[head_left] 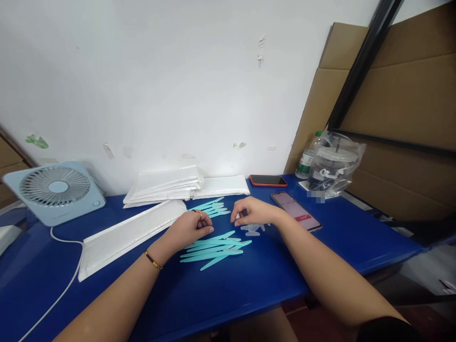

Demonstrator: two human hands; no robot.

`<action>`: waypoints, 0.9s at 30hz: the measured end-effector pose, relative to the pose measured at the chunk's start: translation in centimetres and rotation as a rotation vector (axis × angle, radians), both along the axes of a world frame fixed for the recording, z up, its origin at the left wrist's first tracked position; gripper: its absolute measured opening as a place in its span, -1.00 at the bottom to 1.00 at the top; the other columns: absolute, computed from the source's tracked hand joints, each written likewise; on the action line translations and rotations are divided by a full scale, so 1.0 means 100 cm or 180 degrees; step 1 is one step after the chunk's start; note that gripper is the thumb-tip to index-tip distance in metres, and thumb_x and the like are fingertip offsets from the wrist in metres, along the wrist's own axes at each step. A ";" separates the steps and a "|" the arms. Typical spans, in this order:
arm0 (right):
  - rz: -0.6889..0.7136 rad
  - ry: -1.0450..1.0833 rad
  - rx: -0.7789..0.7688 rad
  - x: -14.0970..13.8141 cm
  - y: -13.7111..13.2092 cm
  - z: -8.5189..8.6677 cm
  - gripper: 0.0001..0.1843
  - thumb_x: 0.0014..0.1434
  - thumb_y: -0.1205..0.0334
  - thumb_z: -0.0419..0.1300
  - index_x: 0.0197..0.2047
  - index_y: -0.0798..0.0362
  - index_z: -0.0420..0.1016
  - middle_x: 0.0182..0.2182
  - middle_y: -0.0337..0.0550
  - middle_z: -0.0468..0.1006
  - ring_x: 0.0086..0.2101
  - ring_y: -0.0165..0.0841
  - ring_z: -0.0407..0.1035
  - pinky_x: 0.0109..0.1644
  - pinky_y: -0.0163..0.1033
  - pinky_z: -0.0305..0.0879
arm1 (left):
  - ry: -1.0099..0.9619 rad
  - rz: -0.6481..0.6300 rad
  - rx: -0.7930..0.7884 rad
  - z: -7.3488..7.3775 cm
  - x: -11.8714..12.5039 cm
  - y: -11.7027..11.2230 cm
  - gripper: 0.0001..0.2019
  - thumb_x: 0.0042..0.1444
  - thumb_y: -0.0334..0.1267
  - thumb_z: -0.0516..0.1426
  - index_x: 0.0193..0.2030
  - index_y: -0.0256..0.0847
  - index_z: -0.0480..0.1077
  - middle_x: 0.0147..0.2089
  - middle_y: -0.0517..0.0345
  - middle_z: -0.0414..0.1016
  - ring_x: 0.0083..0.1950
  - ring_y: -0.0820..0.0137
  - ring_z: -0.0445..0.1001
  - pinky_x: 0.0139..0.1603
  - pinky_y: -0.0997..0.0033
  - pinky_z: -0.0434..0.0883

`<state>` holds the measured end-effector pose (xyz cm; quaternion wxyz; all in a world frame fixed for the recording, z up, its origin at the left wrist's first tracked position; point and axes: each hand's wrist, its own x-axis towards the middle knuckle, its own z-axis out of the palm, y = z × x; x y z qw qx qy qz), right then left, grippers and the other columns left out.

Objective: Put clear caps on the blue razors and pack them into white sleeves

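My left hand point(192, 228) is over the blue table, fingers loosely curled and thumb a little apart, with nothing visible in it. Below and beside it lies a loose pile of slim turquoise sticks point(213, 251), shaped like eyebrow razors. Behind its fingers is a second group of the turquoise sticks point(217, 209), partly hidden by the hand. My right hand point(249, 210) is pinched, with a small whitish piece showing at the fingertips. Just under that hand are several small clear plastic pieces point(252, 229), partly covered by it.
White padded envelopes point(164, 183) are stacked by the wall, and one envelope point(124, 237) lies nearer on the left. A blue fan point(57, 190) with a cable stands at far left. Two phones point(297, 211), a bottle point(306, 159) and a bagged cup point(335, 164) are right.
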<state>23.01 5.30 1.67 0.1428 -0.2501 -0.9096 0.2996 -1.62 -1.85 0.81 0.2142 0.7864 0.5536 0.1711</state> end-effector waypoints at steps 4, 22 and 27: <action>0.0341 -0.0265 0.0214 -0.015 -0.008 -0.006 -0.77 -0.06 0.16 0.30 -0.29 0.06 0.56 -0.36 -0.20 0.42 -0.40 -0.45 0.31 -0.37 -0.39 0.22 | -0.0019 -0.0244 -0.0261 0.003 0.006 -0.006 -0.70 -0.01 0.02 0.09 -0.32 -0.15 0.44 -0.36 0.18 0.47 -0.38 0.41 0.39 -0.39 0.47 0.29; -0.0705 -0.0285 -0.0344 0.014 0.008 0.007 -0.61 -0.21 0.01 0.35 -0.34 0.09 0.55 -0.55 -0.28 0.39 -0.54 -0.49 0.20 -0.51 -0.39 0.08 | 0.0454 -0.0211 0.0543 0.001 0.005 -0.002 -0.64 0.21 -0.04 -0.11 -0.37 -0.15 0.40 -0.37 0.13 0.47 -0.30 0.33 0.40 -0.29 0.41 0.23; -0.0432 -0.0911 -0.0231 0.034 0.011 0.010 -0.74 -0.26 0.18 0.37 -0.41 0.06 0.58 -0.48 -0.23 0.49 -0.52 -0.46 0.29 -0.51 -0.38 0.14 | 0.0353 -0.0098 0.0441 0.001 0.001 -0.001 -0.62 0.20 0.01 -0.11 -0.41 -0.15 0.38 -0.38 0.15 0.47 -0.33 0.34 0.39 -0.34 0.43 0.22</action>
